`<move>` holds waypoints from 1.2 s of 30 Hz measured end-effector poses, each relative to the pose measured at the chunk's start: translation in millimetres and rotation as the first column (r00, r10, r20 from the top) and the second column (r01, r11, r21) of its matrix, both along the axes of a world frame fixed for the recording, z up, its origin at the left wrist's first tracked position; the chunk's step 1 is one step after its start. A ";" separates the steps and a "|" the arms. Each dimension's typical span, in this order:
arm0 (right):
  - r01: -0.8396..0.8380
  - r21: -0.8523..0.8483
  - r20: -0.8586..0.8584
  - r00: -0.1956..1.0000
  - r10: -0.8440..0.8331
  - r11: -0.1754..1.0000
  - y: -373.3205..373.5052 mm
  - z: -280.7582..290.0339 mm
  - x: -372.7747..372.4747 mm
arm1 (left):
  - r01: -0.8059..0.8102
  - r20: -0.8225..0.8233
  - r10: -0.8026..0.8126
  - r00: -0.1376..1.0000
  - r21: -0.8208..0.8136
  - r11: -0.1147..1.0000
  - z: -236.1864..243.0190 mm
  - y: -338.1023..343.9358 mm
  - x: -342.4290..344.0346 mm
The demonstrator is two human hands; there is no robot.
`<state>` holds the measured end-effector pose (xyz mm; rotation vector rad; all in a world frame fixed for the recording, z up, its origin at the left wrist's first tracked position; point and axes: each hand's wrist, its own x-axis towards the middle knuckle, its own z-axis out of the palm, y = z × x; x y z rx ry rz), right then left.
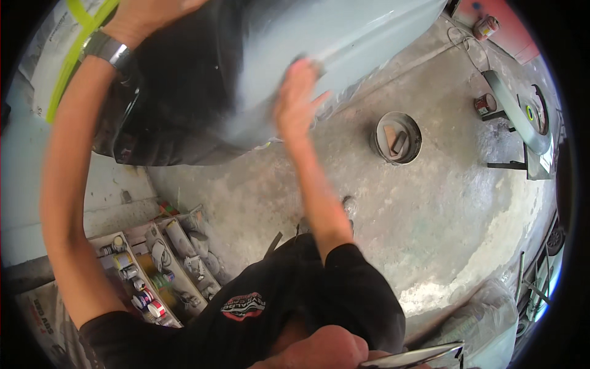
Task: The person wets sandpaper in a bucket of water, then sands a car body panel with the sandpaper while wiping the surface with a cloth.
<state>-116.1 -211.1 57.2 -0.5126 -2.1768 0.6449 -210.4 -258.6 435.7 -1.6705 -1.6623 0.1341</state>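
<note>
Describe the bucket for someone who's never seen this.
Find the pale panel under the right hand. On the concrete floor right of that hand sits a round bucket. Unlike the smaller reddish cans, it holds a tan piece and a dark block.

- Against the wall, a compartmented wooden rack, crowded with jars
- Across the concrete floor, a reddish can near a long, curved grey piece
- Another can by a red panel
- Crumpled clear plastic sheeting off to the side

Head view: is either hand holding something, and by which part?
Cannot be told: the right hand is blurred over the pale panel; the left hand is partly cropped.
</note>
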 end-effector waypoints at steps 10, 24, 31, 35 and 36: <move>-0.273 -0.202 -0.077 0.962 0.262 0.941 -87.7 13.8 42.9 | -0.009 0.020 0.008 1.000 0.032 0.999 -4.8 -3.6 -4.1; 0.020 -0.050 -0.022 1.000 -0.021 0.999 66.1 36.5 -19.6 | 0.002 0.002 -0.002 1.000 0.017 1.000 4.3 -2.1 -1.6; 0.121 -0.305 -0.068 0.987 -0.148 0.945 229.2 79.8 -76.6 | -0.093 0.093 0.093 0.991 -0.012 0.996 2.0 1.4 4.0; -0.081 -0.226 -0.215 0.976 0.031 0.971 39.7 64.8 -40.6 | -0.076 0.086 0.077 0.993 -0.013 0.997 1.7 -4.2 2.0; -0.215 -0.232 -0.271 0.951 0.150 0.949 -6.2 52.8 -17.1 | -0.079 0.077 0.080 0.994 -0.018 0.997 3.1 -5.1 4.0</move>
